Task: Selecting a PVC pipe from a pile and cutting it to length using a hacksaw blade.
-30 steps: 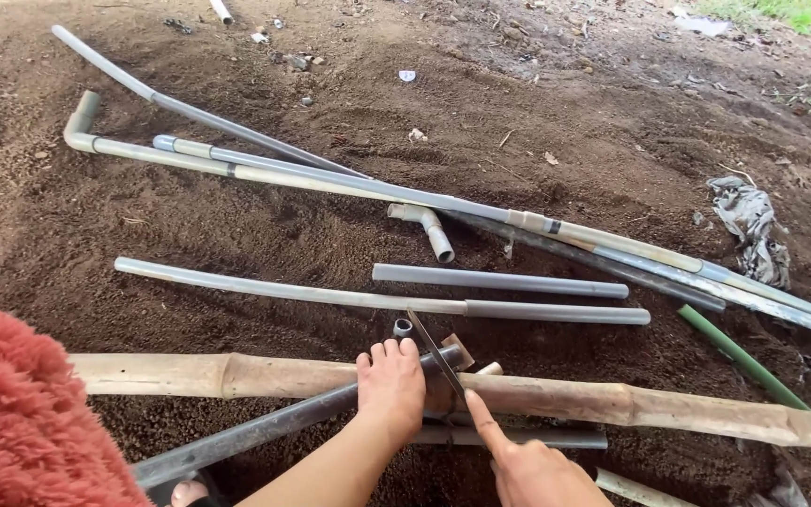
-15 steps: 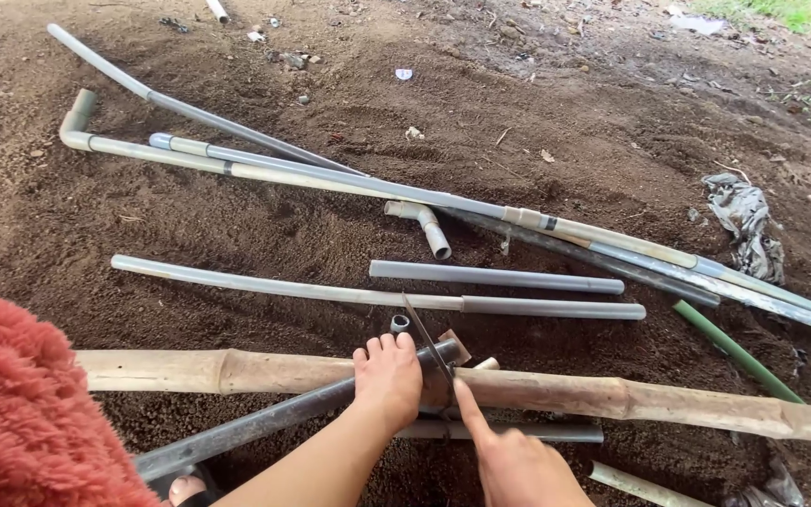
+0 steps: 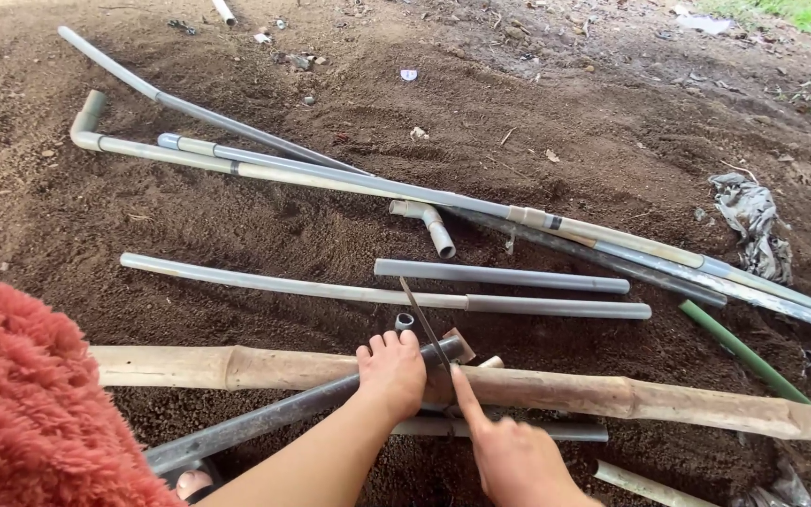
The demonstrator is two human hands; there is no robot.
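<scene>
While the bamboo pole [image 3: 556, 390] lies flat across the dirt ground [image 3: 612, 141], both hands work right at its middle. The left hand [image 3: 393, 374] is clamped down over a dark grey pipe [image 3: 274, 418], pinning it where the pipe crosses the pole. The right hand [image 3: 509, 451], just on the near side of the pole, grips a thin saw blade [image 3: 422, 324], forefinger stretched along it, and the blade slants up and away over the pole, set against the pipe's end beside the left hand. A fuzzy red sleeve [image 3: 30, 404] fills the near corner, left of the pole. A second dark pipe [image 3: 518, 430] lies along the pole's near side. Just beyond the pole sits a short pipe stub [image 3: 405, 322]. Further out, two long grey pipes [image 3: 330, 291] run roughly parallel to it. A green pipe [image 3: 753, 361] angles in towards the pole's right end. Beyond those, a bundle of long pale pipes [image 3: 330, 178] with an elbow bend [image 3: 86, 117] crosses the soil, and a crumpled rag [image 3: 753, 225] rests far right.
</scene>
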